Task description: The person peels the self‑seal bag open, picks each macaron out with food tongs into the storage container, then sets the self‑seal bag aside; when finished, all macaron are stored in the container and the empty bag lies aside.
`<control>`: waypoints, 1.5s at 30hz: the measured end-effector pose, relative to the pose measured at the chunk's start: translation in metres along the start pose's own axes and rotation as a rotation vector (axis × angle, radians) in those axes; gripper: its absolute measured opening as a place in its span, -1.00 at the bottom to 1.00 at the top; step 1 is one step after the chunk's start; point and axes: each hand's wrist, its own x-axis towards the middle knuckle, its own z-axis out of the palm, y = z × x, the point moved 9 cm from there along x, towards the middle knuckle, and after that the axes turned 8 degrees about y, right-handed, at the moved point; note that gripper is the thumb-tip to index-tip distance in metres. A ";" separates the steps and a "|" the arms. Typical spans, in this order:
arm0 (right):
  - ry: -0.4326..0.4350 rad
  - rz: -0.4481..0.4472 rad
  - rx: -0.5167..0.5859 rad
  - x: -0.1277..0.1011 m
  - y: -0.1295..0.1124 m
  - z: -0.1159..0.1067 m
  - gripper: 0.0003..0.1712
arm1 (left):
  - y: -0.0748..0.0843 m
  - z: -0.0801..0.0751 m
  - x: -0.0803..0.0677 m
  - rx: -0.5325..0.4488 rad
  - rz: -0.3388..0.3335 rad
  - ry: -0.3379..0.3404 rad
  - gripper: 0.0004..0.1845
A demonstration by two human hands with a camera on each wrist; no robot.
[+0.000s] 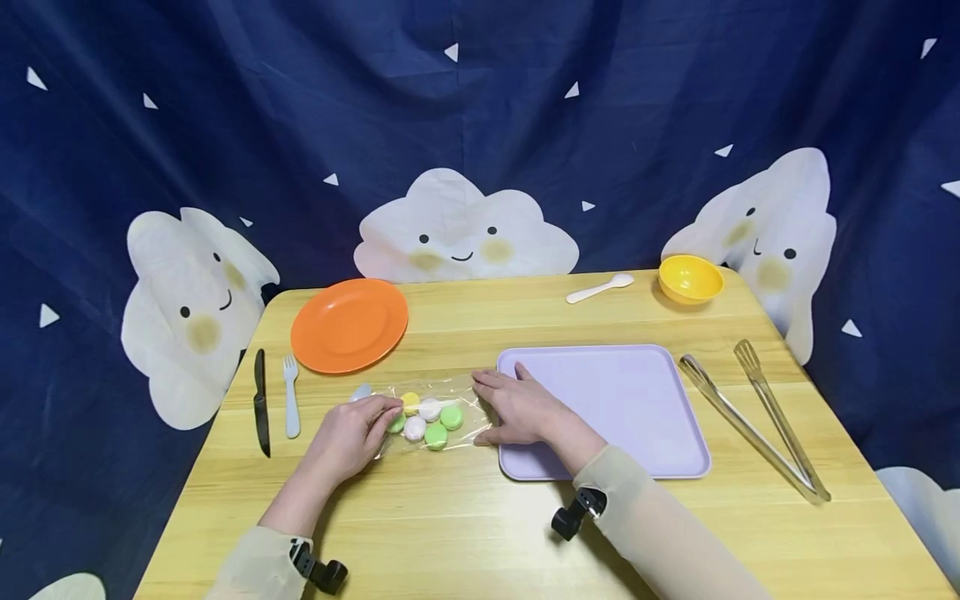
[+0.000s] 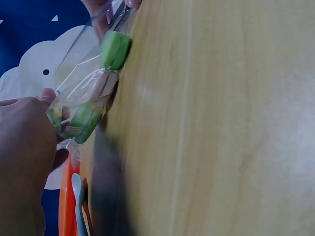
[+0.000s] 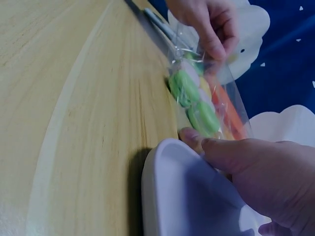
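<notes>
A clear plastic bag (image 1: 468,427) lies across the middle of the table, holding several green, yellow and pale pink macarons (image 1: 436,436). At its left end my left hand (image 1: 351,437) pinches the plastic between thumb and fingers. My right hand (image 1: 522,407) reaches over the left side of a lilac tray (image 1: 622,400), its fingers spread and fairly straight at the bag's right end. In the right wrist view, the right thumb (image 3: 194,139) touches the bag beside the macarons (image 3: 203,118). The rounded end of a light blue utensil (image 1: 362,392) shows behind my left hand.
An orange plate (image 1: 349,325) stands at the back left, near a light blue fork (image 1: 292,400) and a black knife (image 1: 260,404). Toward the back right are a pale spoon (image 1: 600,288) and a yellow bowl (image 1: 691,280). Metal tongs (image 1: 757,425) lie right of the tray.
</notes>
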 end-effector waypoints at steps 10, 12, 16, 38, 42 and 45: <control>0.198 -0.110 0.034 0.002 -0.012 -0.019 -0.34 | -0.002 0.001 -0.001 -0.083 0.049 0.017 -0.91; 0.157 -0.108 0.049 0.002 -0.013 -0.015 -0.24 | -0.003 0.002 -0.002 -0.081 0.043 0.017 -0.92; 0.057 -0.062 0.042 0.002 -0.009 -0.004 -0.08 | -0.005 0.004 -0.002 -0.074 0.026 0.007 -0.92; 0.071 -0.057 0.015 -0.002 -0.007 0.003 -0.11 | 0.000 0.002 0.002 -0.004 -0.009 -0.065 -0.84; 0.085 -0.047 0.084 -0.004 -0.002 -0.004 -0.14 | -0.002 0.004 0.001 -0.010 -0.019 -0.068 -0.86; 0.119 -0.047 0.148 -0.008 0.001 -0.015 -0.19 | -0.004 0.004 0.000 -0.027 -0.030 -0.063 -0.89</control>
